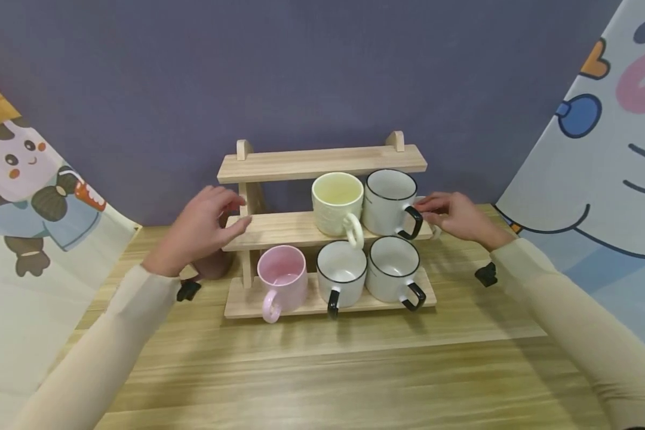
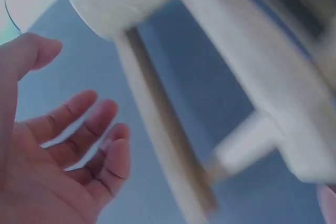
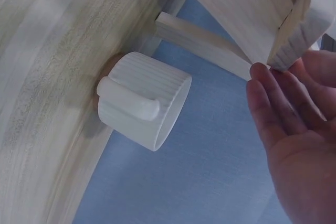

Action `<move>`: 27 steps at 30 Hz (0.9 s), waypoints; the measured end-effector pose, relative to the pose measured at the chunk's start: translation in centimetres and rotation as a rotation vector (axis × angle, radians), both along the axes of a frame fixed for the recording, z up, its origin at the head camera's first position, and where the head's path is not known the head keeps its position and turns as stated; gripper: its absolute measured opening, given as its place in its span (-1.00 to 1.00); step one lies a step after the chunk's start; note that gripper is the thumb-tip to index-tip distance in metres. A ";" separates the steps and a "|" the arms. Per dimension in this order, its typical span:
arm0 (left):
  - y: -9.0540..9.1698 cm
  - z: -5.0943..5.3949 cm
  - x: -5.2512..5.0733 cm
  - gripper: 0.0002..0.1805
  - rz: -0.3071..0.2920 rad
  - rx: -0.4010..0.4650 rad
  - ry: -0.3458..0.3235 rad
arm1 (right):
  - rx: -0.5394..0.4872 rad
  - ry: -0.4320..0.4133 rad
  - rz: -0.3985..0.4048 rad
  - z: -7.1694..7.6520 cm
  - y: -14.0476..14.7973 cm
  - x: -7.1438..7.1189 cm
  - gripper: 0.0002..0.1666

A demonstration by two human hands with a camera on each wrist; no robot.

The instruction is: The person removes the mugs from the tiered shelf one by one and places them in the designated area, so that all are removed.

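A three-level wooden rack (image 1: 322,164) stands on the table. Its middle board holds a pale yellow mug (image 1: 330,212) and a white enamel-style mug (image 1: 381,209) with black rim and handle. On the bottom board sit a pink mug (image 1: 290,286) and two more white black-rimmed mugs, one a white mug (image 1: 341,280) in the middle. My left hand (image 1: 204,227) is by the rack's left end, fingers spread and holding nothing. At the other end my right hand (image 1: 451,215) pinches the middle board's end; the right wrist view shows fingertips (image 3: 258,72) on its corner.
A ribbed white cup (image 3: 139,98) stands on the table beyond the rack's right end. Behind my left wrist is a partly hidden brown cup (image 1: 215,264). Dark cloth (image 1: 322,71) hangs behind, with printed cloths (image 1: 596,179) at both sides.
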State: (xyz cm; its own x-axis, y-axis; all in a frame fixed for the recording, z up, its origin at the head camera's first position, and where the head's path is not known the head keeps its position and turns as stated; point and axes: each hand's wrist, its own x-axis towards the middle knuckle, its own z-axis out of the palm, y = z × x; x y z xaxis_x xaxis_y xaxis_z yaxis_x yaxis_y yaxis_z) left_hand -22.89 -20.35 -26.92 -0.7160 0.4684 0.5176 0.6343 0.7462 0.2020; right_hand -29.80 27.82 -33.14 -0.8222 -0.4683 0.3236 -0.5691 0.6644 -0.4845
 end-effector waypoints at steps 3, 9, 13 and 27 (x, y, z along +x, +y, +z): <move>3.8 1.5 -0.6 -0.67 -0.024 -0.018 -0.070 | 0.006 0.004 -0.015 0.2 -0.1 0.0 -0.76; 9.6 3.1 -2.2 -0.39 -0.013 -0.080 -0.218 | 0.018 0.018 -0.013 0.3 -0.2 -0.1 -0.74; 12.0 3.6 -2.9 -0.22 0.040 -0.124 -0.289 | 0.019 0.029 -0.009 0.2 -0.2 -0.2 -0.74; 16.9 3.7 -3.4 -0.26 0.192 -0.201 -0.312 | -0.014 -0.014 -0.015 0.0 -0.2 0.1 -0.77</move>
State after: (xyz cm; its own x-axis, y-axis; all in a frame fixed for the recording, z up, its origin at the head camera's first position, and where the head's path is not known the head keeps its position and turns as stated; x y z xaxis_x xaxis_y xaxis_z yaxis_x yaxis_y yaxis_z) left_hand -26.29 -3.45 -23.21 -0.9080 0.3809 0.1743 0.4115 0.8889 0.2011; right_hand -29.74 27.60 -33.09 -0.8334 -0.4517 0.3183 -0.5524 0.6659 -0.5015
